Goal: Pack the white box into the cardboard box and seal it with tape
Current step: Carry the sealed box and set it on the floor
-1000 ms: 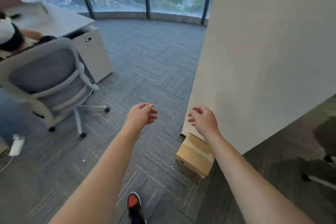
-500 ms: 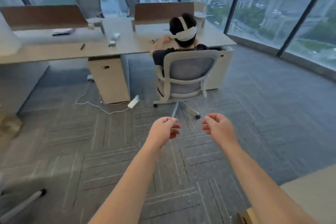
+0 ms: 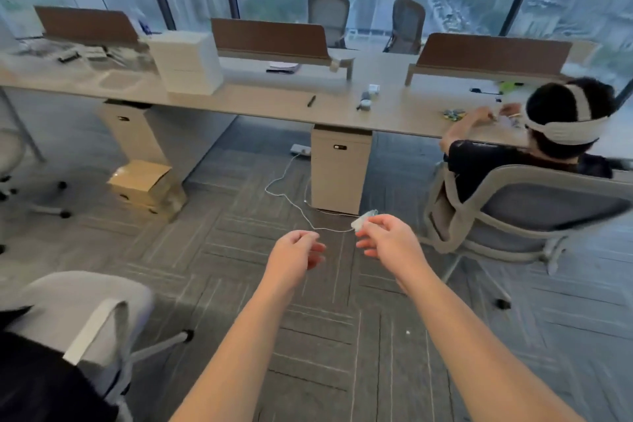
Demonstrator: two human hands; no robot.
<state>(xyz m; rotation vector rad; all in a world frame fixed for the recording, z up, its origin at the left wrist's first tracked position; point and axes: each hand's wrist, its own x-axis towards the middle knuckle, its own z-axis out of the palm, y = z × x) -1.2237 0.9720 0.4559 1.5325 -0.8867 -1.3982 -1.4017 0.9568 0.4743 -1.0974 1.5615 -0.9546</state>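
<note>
A stack of white boxes (image 3: 186, 62) stands on the long desk (image 3: 260, 103) at the far left. Flat cardboard boxes (image 3: 144, 181) lie piled on the carpet beside a desk leg below it. My left hand (image 3: 296, 250) and my right hand (image 3: 387, 238) are stretched out in front of me over the carpet, close together, fingers loosely curled and holding nothing. Both are well short of the boxes. No tape shows.
A white power strip (image 3: 363, 221) with its cable lies on the floor just behind my right fingers. A seated person in a grey chair (image 3: 534, 212) is at the right. Another chair (image 3: 85, 312) stands near left. A drawer cabinet (image 3: 339, 168) sits under the desk.
The view has swung left from the wall and the seated person to the desk row. The white box stack and floor cardboard came into view. My hands stay held out, empty.
</note>
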